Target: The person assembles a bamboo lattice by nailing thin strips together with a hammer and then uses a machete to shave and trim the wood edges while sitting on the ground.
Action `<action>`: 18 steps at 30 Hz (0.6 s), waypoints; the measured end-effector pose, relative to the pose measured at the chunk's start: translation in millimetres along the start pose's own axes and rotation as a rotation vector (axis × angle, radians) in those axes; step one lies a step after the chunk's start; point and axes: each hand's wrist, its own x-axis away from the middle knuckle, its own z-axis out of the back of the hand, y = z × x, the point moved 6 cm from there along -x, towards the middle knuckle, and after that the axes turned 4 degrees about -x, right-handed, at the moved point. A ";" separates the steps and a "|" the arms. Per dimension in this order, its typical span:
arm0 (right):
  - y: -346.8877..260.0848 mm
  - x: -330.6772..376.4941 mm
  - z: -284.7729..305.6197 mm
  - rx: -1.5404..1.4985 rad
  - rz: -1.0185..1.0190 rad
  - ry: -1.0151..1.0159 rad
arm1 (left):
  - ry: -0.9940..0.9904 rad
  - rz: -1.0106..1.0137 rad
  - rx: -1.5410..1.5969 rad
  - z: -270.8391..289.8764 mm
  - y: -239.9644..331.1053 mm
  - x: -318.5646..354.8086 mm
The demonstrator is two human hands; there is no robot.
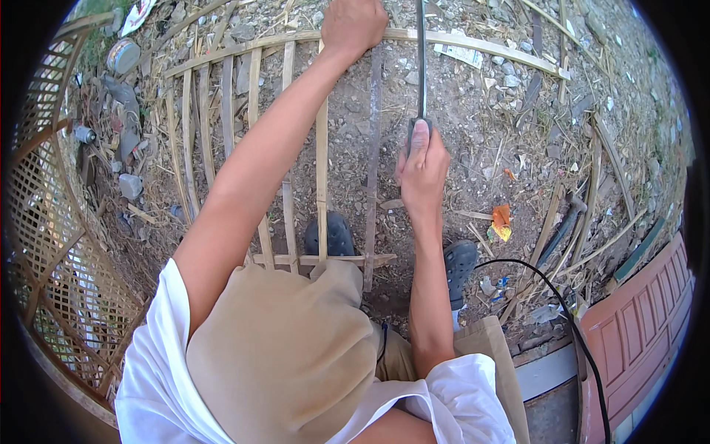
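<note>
A wooden slat frame lies across the ground in front of me, with one long crosspiece at the far side and several thin slats running toward my knees. My left hand is closed over the far crosspiece, near its middle. In my right hand is the dark handle of a long, thin blade, my thumb lying along the top. The blade points away from me, seen nearly edge-on, and passes over the crosspiece to the right of my left hand. Its tip is out of view. A shorter crosspiece lies close to my shoes.
A woven lattice panel stands at the left. To the right lie a hammer-like tool, loose wood strips and an orange wrapper. A black cable curves past a brown moulded panel. Stones and litter cover the ground.
</note>
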 end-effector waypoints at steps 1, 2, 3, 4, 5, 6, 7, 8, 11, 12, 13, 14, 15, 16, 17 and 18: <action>-9.3 2.7 1.4 -0.087 0.050 0.026 | -0.005 -0.009 -0.010 -1.8 -2.3 0.8; -23.8 5.4 5.3 -0.173 0.099 0.060 | -0.018 0.005 -0.013 -2.6 -1.0 0.6; -36.8 8.8 8.8 -0.197 0.114 0.084 | -0.031 0.019 -0.016 -3.3 0.1 -0.1; -23.2 5.0 4.3 -0.105 0.120 0.068 | -0.043 0.033 -0.019 -3.5 0.5 0.5; -1.5 -2.4 0.3 -0.016 0.133 0.063 | -0.038 0.026 -0.006 -1.9 3.6 0.5; 2.4 -8.8 -1.9 0.075 0.147 0.051 | -0.031 0.024 0.005 -0.2 2.2 0.9; 9.7 -10.8 0.9 0.099 0.095 0.025 | -0.024 0.023 0.017 0.9 2.0 0.0; 11.9 -12.2 1.4 0.122 0.042 -0.006 | -0.005 0.015 0.011 2.2 2.5 -0.2; -7.6 -5.7 6.5 -0.003 0.110 0.050 | 0.015 0.019 -0.010 2.2 1.5 0.7; -22.6 2.7 11.4 -0.072 0.157 0.094 | -0.010 0.036 -0.015 1.3 1.5 -0.9; -26.5 9.3 12.7 -0.164 0.054 0.070 | -0.035 0.054 -0.020 0.9 0.4 1.6; -23.7 5.8 11.8 -0.080 0.103 0.068 | -0.049 0.060 -0.011 2.7 4.0 -1.0; -14.0 0.4 9.5 0.008 0.149 0.064 | -0.065 0.069 0.000 5.1 6.8 -0.2; -5.8 -3.7 7.1 0.097 0.193 0.061 | -0.082 0.077 0.011 7.2 10.0 -0.1; -3.6 -8.8 0.2 0.273 0.119 0.010 | -0.060 0.070 0.010 7.6 8.3 -0.9; -3.1 -8.9 2.0 0.223 0.061 0.012 | -0.039 0.063 0.009 7.6 6.8 -0.2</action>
